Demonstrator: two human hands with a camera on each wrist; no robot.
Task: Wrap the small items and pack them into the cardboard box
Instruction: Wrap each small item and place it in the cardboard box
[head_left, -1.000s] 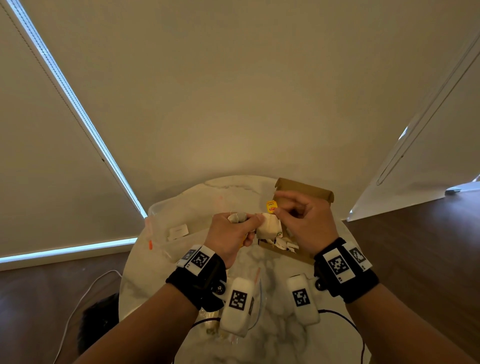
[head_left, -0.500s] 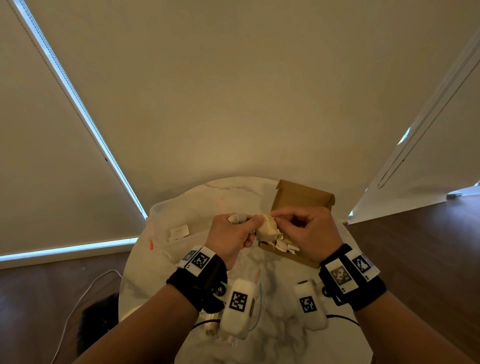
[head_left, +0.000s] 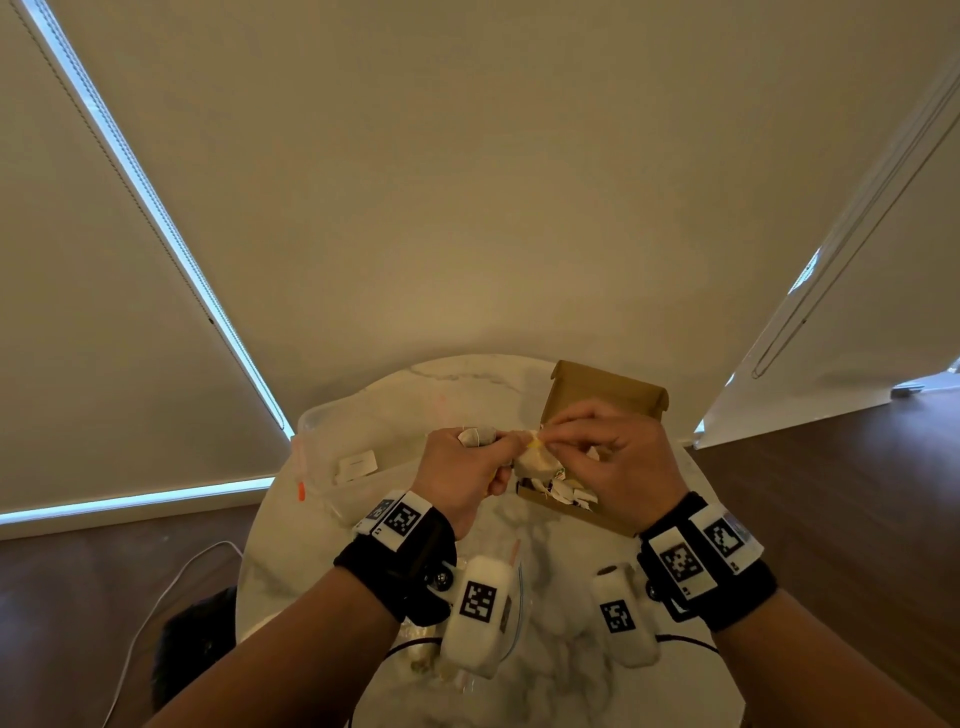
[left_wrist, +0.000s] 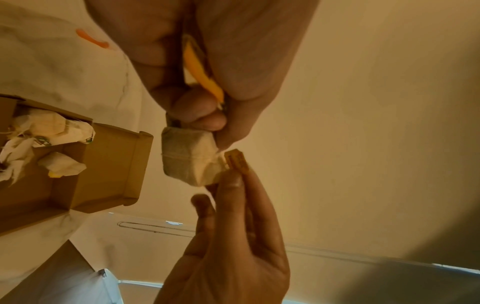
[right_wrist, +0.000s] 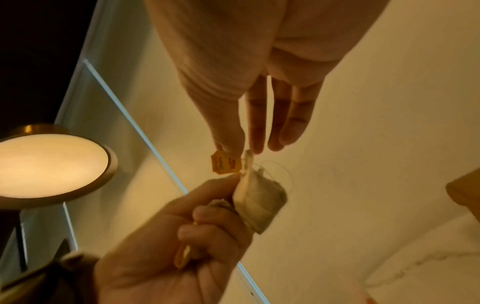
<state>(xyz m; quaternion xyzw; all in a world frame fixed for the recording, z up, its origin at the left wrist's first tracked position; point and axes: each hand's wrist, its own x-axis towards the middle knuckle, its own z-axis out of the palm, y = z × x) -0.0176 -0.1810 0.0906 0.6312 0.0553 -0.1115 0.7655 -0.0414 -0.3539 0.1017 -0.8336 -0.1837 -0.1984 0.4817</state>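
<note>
A small beige tea bag (head_left: 537, 462) hangs between both hands above the near edge of the open cardboard box (head_left: 602, 389). My left hand (head_left: 493, 462) grips its lower end (left_wrist: 187, 156) and also holds a second greyish bag (head_left: 478, 436) and something yellow (left_wrist: 200, 72) in the fist. My right hand (head_left: 558, 436) pinches the bag's yellow tag (right_wrist: 224, 164) between thumb and forefinger, right at the bag's top corner. A thin string (right_wrist: 283, 170) loops beside the tea bag (right_wrist: 259, 199). Several white wrapped bundles (left_wrist: 49, 127) lie inside the box (left_wrist: 109, 164).
A clear plastic container (head_left: 332, 441) with an orange clip stands left of the box on the round marble table (head_left: 467, 374). A zip bag (head_left: 519, 587) lies near the table's front. A white cable (head_left: 171, 582) runs over the floor at left. A lit lamp (right_wrist: 49, 164) stands off to the left.
My right hand lowered the yellow tag from above the tea bag down to its top corner. My left hand kept its grip and stayed in place.
</note>
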